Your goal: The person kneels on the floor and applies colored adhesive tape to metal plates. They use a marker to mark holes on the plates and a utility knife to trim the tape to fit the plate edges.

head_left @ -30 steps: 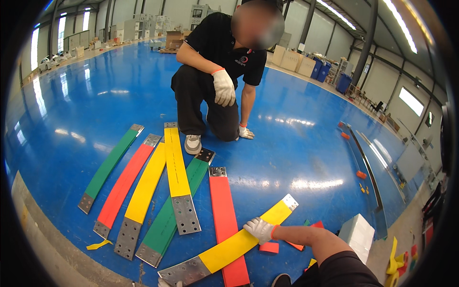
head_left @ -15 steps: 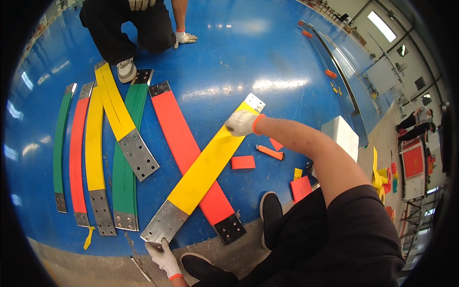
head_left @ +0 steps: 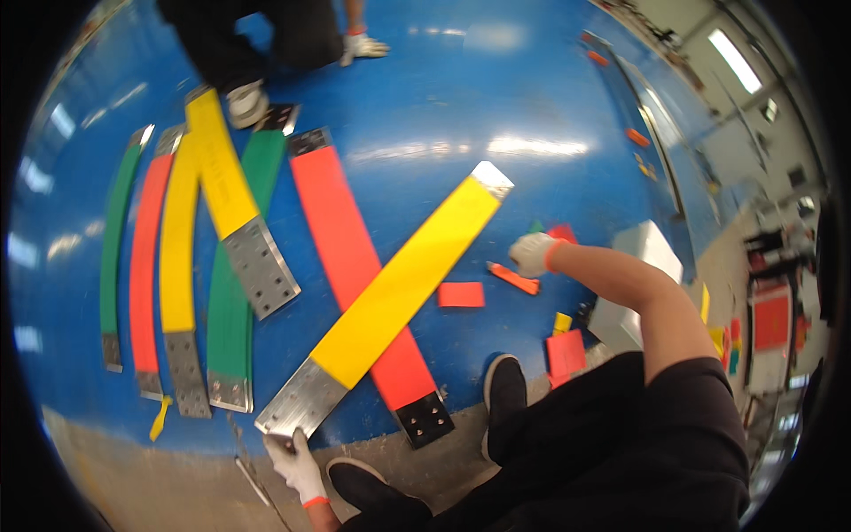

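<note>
A yellow-sleeved flat busbar (head_left: 408, 277) with drilled bare metal ends lies slantwise across a red-sleeved busbar (head_left: 332, 204). My left hand (head_left: 297, 467), in a white glove with an orange cuff, is closed on the yellow bar's near metal end. Away from the bars, my gloved right hand (head_left: 532, 254) hovers just above an orange utility knife (head_left: 514, 278). Its fingers are blurred, and whether they touch anything does not show. Next to it are a red scrap (head_left: 562, 233) and a small green piece (head_left: 536, 227), partly hidden.
More green, red and yellow busbars (head_left: 181, 248) lie at the left, one yellow bar across a green one. A person (head_left: 257, 44) kneels beyond them, one gloved hand on the blue floor. Red pieces (head_left: 461, 294) and a white block (head_left: 643, 266) lie at the right.
My right hand has left the upper part of the yellow busbar and moved right, over beside the utility knife. My left hand stays at the near end. The view has shifted slightly.
</note>
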`<state>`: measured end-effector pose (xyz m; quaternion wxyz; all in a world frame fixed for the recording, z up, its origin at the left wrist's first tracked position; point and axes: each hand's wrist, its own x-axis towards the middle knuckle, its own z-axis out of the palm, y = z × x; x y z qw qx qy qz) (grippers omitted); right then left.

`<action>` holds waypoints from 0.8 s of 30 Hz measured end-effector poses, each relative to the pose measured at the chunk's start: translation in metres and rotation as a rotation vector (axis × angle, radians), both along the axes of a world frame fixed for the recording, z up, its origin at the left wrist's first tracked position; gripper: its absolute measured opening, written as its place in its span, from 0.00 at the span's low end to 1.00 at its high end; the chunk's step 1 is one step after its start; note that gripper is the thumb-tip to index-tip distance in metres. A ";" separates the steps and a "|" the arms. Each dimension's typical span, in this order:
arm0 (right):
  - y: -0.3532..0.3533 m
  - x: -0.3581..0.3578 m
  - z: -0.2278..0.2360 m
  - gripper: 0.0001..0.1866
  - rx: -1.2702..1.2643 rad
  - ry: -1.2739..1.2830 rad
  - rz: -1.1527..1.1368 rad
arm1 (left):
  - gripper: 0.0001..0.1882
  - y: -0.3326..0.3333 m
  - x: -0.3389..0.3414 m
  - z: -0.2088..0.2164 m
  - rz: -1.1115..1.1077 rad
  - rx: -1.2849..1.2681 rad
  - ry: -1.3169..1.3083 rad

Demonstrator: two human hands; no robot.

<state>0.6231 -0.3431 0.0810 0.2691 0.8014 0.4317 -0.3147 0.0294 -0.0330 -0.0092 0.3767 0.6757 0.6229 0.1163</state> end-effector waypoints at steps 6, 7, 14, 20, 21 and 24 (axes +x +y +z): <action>0.001 -0.038 -0.017 0.29 -0.021 -0.014 -0.067 | 0.29 0.005 0.017 0.044 -0.076 0.171 0.232; -0.011 -0.040 -0.026 0.29 0.017 -0.053 -0.043 | 0.33 0.006 0.016 0.035 -0.133 0.229 0.236; -0.025 -0.043 -0.066 0.19 0.062 -0.038 -0.396 | 0.46 -0.025 -0.020 0.037 -0.082 0.472 0.327; -0.090 0.009 -0.029 0.17 -0.117 0.139 -1.104 | 0.28 0.052 -0.061 0.031 0.054 0.444 0.446; -0.052 -0.027 -0.030 0.20 -0.241 0.132 -1.002 | 0.21 0.060 -0.099 0.041 0.044 0.586 0.591; 0.041 -0.074 0.011 0.25 -0.635 0.009 -0.514 | 0.12 0.062 -0.166 0.031 -0.021 0.274 0.777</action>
